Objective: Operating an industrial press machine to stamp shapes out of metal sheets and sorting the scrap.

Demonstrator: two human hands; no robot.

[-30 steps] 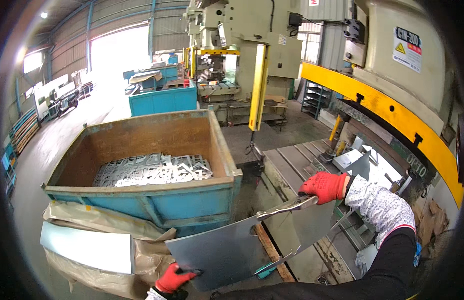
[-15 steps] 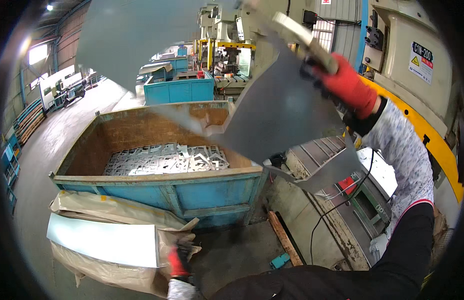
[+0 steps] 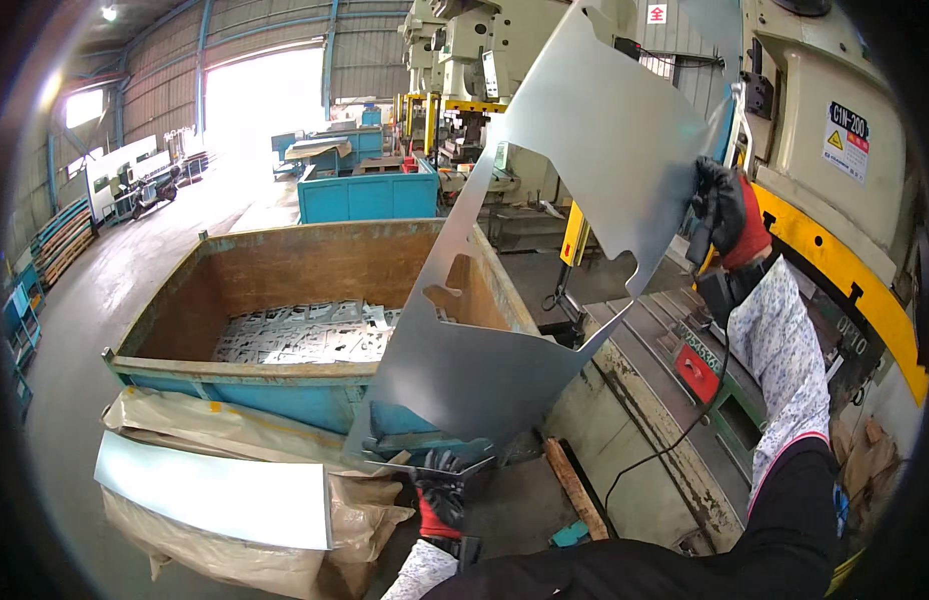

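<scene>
Pale flat sheet (image 3: 216, 492) on brown wrapping (image 3: 194, 412) at 8 o'clock, blue-walled bin (image 3: 274, 398) at 9, left gloved hand (image 3: 441, 497) at 6 touching the cut metal sheet's (image 3: 479, 375) lower edge, whether closed on it unclear, that sheet slanting from 7 to 1, right gloved hand (image 3: 729, 215) at 2 gripping its right edge.

The scene is seen from the person's head, through the left of two fisheye cameras, faced forward and downward. The left hand (image 3: 440, 497) and right hand (image 3: 729, 215) are viewed at close range; the blue bin (image 3: 244, 372) is taken in farther off, and straight edges are bent toward the dark rim.
</scene>
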